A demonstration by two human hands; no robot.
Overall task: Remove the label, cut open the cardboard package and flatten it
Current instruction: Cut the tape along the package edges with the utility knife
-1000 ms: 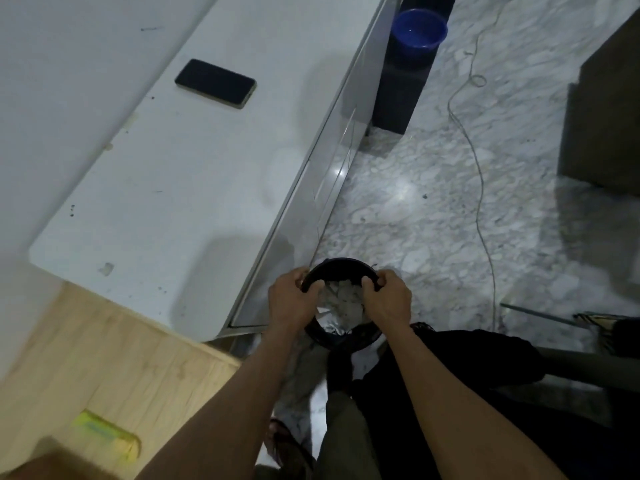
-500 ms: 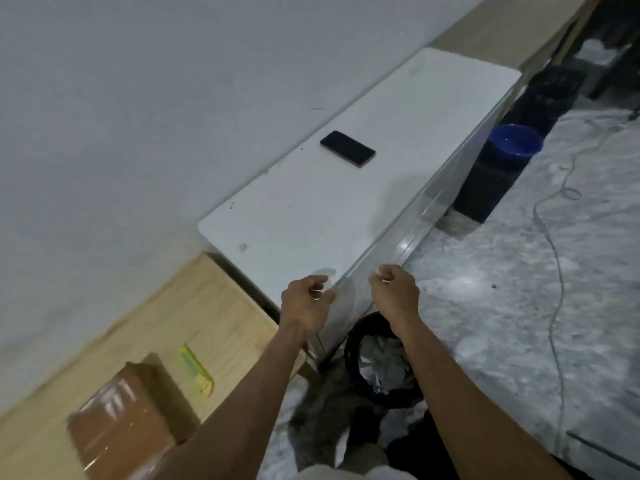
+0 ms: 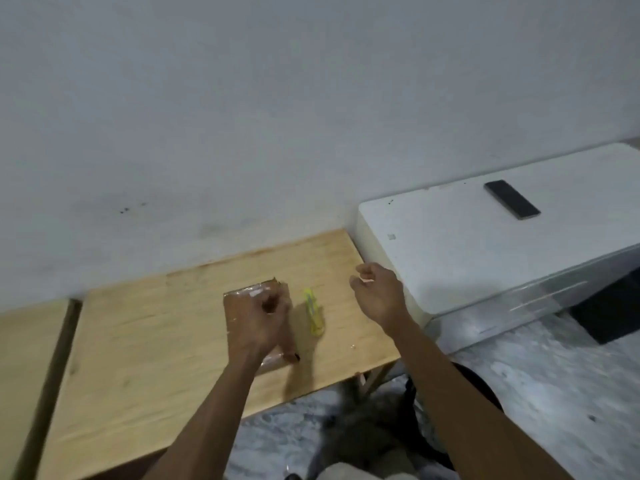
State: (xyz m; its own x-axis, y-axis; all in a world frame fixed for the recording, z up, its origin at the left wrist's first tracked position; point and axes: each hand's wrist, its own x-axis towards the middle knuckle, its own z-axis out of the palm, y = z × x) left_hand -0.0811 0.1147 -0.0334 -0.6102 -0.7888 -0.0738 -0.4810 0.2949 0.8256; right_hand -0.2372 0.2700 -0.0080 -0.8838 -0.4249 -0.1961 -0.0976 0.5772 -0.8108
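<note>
A brown cardboard package (image 3: pixel 242 299) wrapped in shiny tape lies on the wooden table (image 3: pixel 156 341). My left hand (image 3: pixel 265 323) hovers over it with fingers curled; I cannot tell if it touches the package, and it covers most of the top. A yellow utility knife (image 3: pixel 313 311) lies on the table just right of the package. My right hand (image 3: pixel 375 296) is in the air to the right of the knife, fingers loosely curled, holding nothing that I can see.
A white cabinet (image 3: pixel 467 251) stands right of the table with a black phone (image 3: pixel 512 204) on top. A black bin (image 3: pixel 481 382) sits on the marble floor behind my right forearm. The wall runs along the back.
Both hands left the black bin on the floor and rose. My view swung left to the wooden table, and my left hand came over the package.
</note>
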